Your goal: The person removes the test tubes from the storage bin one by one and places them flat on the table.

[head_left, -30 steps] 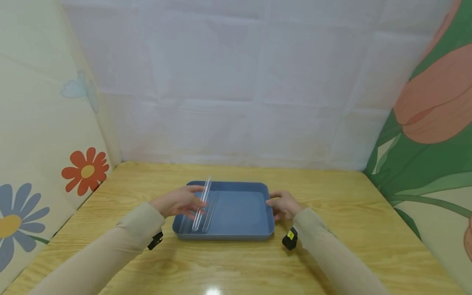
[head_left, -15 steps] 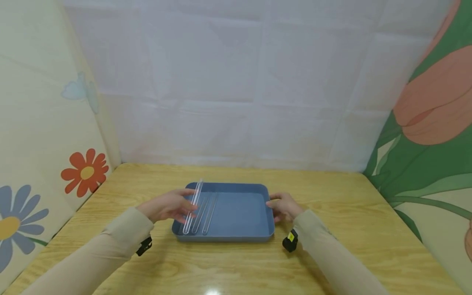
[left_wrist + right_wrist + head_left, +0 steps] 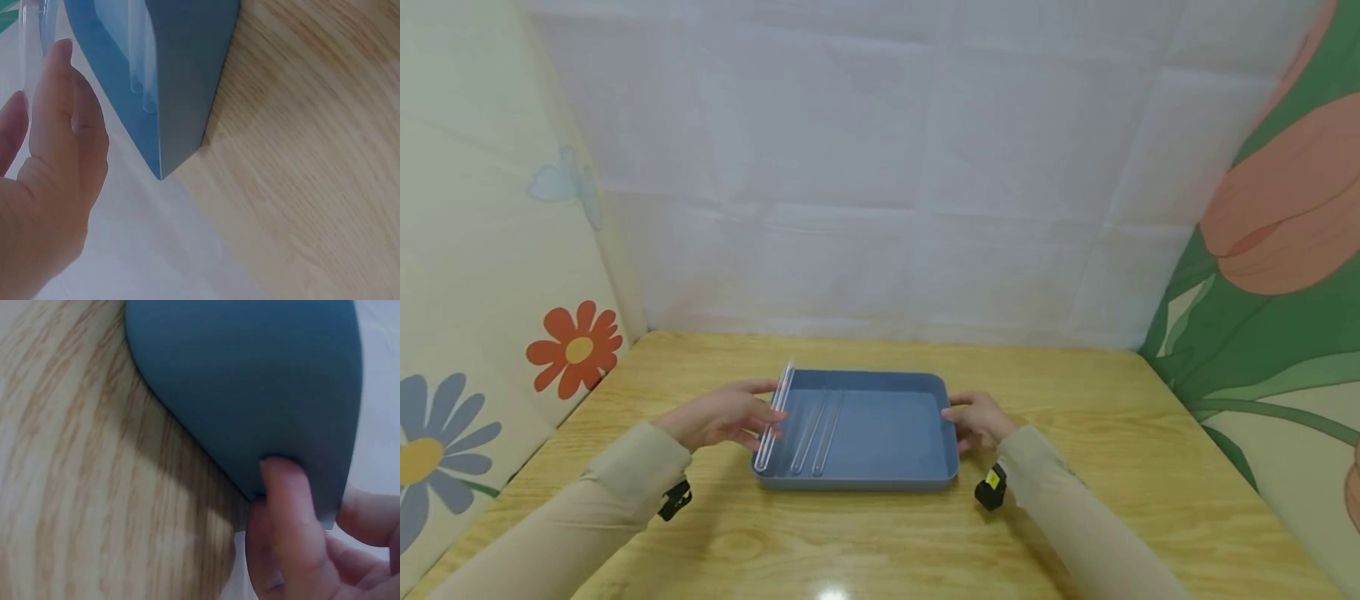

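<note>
My left hand (image 3: 730,417) pinches a clear test tube (image 3: 765,452) between thumb and fingers. It holds the tube slanted above the left rim of a blue rectangular tray (image 3: 880,484). Two more clear test tubes, one to the left (image 3: 806,440) and one to the right (image 3: 827,437), lie side by side in the tray's left half. In the left wrist view, the held tube (image 3: 30,50) shows only in part at the upper left. My right hand (image 3: 979,421) grips the tray's right side, thumb at the rim and fingers against the outer wall (image 3: 250,381).
The tray stands on a wood-grain table (image 3: 880,542). A white cloth (image 3: 880,183) hangs behind the table. Flower-printed cloths border the left (image 3: 475,250) and right (image 3: 1262,333) sides. A small black device (image 3: 991,490) is strapped at each wrist.
My left hand has moved left with its test tube, from over the tray's inside to its left rim. Both lying tubes now show fully. My right hand and the tray have stayed put.
</note>
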`<state>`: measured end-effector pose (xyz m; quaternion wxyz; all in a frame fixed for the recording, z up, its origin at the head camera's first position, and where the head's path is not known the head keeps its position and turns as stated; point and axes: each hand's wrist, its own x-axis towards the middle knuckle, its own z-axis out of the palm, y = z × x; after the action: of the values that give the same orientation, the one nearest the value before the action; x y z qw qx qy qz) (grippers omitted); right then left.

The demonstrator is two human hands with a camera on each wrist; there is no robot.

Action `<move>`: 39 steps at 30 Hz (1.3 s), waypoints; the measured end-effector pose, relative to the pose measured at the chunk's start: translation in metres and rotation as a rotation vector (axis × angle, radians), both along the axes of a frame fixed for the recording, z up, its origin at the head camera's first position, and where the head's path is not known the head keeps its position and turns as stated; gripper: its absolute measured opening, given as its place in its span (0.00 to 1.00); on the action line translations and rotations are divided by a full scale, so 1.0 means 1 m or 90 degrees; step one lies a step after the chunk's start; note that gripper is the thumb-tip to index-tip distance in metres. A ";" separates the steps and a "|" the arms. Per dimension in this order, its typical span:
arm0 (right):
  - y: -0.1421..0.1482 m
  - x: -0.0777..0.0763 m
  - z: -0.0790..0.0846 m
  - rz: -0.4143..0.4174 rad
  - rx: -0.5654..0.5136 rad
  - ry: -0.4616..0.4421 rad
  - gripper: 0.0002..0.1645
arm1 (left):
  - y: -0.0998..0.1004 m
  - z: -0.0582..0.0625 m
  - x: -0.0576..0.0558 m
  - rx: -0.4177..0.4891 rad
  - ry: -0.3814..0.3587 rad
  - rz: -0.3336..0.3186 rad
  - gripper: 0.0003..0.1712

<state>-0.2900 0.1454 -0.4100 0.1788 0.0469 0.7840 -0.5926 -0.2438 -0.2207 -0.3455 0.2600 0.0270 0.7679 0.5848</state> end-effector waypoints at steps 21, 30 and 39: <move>-0.002 0.000 0.000 -0.009 0.012 -0.001 0.26 | -0.027 -0.002 0.001 0.010 0.007 0.014 0.43; -0.002 -0.002 0.001 -0.013 0.010 -0.013 0.26 | -0.034 -0.003 -0.002 0.002 0.001 0.021 0.42; -0.003 -0.001 0.001 -0.012 0.017 -0.012 0.25 | -0.038 -0.007 -0.001 -0.004 -0.014 0.034 0.41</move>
<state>-0.2913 0.1426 -0.4089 0.1799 0.0627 0.7898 -0.5831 -0.2448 -0.2587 -0.3524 0.2531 -0.0006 0.7671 0.5895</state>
